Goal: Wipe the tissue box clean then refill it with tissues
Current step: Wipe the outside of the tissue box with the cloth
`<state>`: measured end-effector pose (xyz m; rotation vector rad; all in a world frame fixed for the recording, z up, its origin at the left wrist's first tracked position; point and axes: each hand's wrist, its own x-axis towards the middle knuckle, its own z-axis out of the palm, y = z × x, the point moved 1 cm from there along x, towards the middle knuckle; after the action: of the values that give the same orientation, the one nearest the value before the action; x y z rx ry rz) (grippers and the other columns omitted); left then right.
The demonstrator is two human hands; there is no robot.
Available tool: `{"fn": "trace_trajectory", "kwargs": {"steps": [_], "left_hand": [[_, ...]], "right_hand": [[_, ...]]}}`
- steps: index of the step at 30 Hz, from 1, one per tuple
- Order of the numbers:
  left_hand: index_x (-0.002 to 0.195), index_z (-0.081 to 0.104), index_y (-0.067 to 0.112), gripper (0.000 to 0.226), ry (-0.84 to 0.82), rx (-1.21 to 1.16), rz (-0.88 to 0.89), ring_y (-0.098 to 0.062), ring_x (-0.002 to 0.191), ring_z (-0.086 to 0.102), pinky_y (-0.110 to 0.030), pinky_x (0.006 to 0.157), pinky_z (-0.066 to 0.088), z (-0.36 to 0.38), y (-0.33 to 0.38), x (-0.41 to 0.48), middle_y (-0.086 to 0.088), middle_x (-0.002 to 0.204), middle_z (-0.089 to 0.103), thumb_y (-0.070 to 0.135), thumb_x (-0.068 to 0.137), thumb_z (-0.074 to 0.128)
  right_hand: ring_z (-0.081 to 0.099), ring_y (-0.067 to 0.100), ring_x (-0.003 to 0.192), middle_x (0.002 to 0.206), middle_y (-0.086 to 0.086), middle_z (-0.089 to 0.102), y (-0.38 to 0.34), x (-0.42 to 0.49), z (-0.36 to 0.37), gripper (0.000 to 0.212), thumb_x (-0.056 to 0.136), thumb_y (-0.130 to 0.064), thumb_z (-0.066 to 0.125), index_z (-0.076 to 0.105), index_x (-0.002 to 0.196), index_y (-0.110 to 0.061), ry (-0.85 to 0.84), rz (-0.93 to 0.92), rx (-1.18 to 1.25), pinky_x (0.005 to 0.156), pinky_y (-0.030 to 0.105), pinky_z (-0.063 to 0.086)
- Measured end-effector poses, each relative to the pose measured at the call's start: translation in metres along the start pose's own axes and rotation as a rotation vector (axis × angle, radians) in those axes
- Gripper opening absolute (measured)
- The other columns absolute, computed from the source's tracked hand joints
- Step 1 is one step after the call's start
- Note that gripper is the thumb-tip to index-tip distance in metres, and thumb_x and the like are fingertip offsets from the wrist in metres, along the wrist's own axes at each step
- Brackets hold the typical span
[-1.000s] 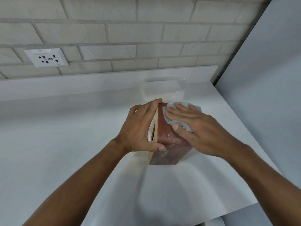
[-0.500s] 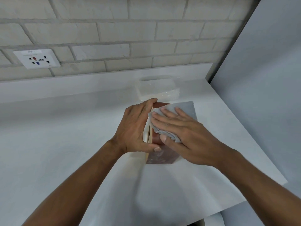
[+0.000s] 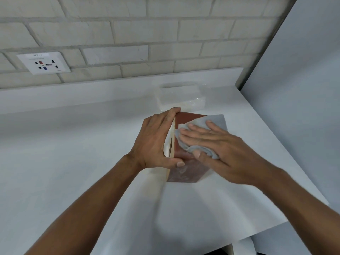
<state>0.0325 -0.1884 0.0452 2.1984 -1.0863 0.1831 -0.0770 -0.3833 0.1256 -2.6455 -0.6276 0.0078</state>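
On the white countertop [image 3: 55, 162], right of centre in the head view, a brown tissue box [image 3: 185, 172] stands tipped on its side, its pale opening face turned left. The left hand [image 3: 156, 140] clamps that face, fingers curled over the far top corner and thumb hooked along the near edge. The right hand [image 3: 220, 144] lies flat with fingers spread, pressing a grey cloth [image 3: 217, 122] onto the box's upturned brown side; it pins the cloth under the palm without clenching it.

Risk, as I judge it: the box is light and looks empty, so a hard stroke could slide it or crush the wall inward if the bracing hand slackens. The cloth's loose far end hangs past the box's right edge and could drag. The near face looks smudged, so stopping now would leave dirt.

Just beyond the box, a clear-wrapped pack of tissues [image 3: 180, 98] lies by the backsplash, apart from the box, unopened as far as I can tell. The counter is smooth and pale, ending close on the right against a plain grey panel [image 3: 303, 89]. Behind runs a whitewashed brick wall [image 3: 128, 34] with a socket plate [image 3: 44, 62] at far left.
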Motion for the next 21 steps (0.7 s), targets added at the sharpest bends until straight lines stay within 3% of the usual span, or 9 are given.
{"fn": "trace_trajectory", "kwargs": {"steps": [4,9,12,14,18,21], "left_hand": [[0.162,0.026,0.009,0.141,0.001,0.004,-0.022,-0.021,0.125,0.05,-0.045,0.108,0.037,0.0,0.001,0.0,-0.003,0.155,0.047,0.11,0.064,0.024],[0.161,0.029,0.008,0.14,-0.003,0.021,-0.008,-0.026,0.123,0.052,-0.05,0.105,0.039,0.001,0.0,-0.001,-0.005,0.156,0.048,0.11,0.064,0.025],[0.163,0.026,0.009,0.142,-0.009,0.016,-0.02,-0.02,0.12,0.05,-0.046,0.106,0.037,0.0,0.0,0.0,-0.002,0.154,0.047,0.11,0.063,0.025],[0.163,0.025,0.01,0.142,-0.005,-0.001,-0.026,-0.016,0.118,0.048,-0.045,0.106,0.037,0.001,0.001,0.0,-0.002,0.153,0.047,0.11,0.062,0.025],[0.162,0.025,0.009,0.142,-0.01,-0.016,-0.023,-0.023,0.122,0.05,-0.048,0.106,0.037,0.003,0.0,-0.001,-0.004,0.155,0.046,0.11,0.063,0.026],[0.162,0.027,0.009,0.141,-0.016,0.004,-0.019,-0.023,0.12,0.051,-0.049,0.105,0.039,0.001,0.0,0.0,-0.005,0.154,0.048,0.11,0.063,0.026]], "right_hand": [[0.013,-0.008,0.148,0.158,-0.018,0.029,0.005,0.004,-0.006,0.059,0.099,-0.053,0.023,0.035,0.152,-0.031,0.017,0.138,-0.01,0.124,0.036,0.012],[0.016,-0.001,0.15,0.158,-0.013,0.033,-0.006,-0.009,0.004,0.052,0.103,-0.045,0.03,0.04,0.151,-0.025,0.007,0.007,-0.085,0.125,0.033,0.011],[0.01,-0.009,0.147,0.158,-0.022,0.027,0.016,-0.019,-0.012,0.052,0.101,-0.051,0.025,0.031,0.151,-0.037,0.02,0.148,-0.079,0.123,0.034,0.01],[0.008,-0.008,0.148,0.159,-0.021,0.025,0.018,-0.014,-0.014,0.059,0.098,-0.055,0.018,0.031,0.152,-0.035,0.028,0.216,-0.07,0.124,0.035,0.01],[0.012,0.001,0.151,0.161,-0.009,0.028,-0.013,-0.002,0.009,0.057,0.103,-0.045,0.026,0.034,0.154,-0.021,0.006,0.057,-0.072,0.125,0.033,0.008],[0.016,-0.002,0.149,0.159,-0.011,0.031,-0.005,-0.011,0.003,0.054,0.103,-0.044,0.03,0.038,0.152,-0.021,0.015,0.036,-0.032,0.125,0.034,0.011]]}}
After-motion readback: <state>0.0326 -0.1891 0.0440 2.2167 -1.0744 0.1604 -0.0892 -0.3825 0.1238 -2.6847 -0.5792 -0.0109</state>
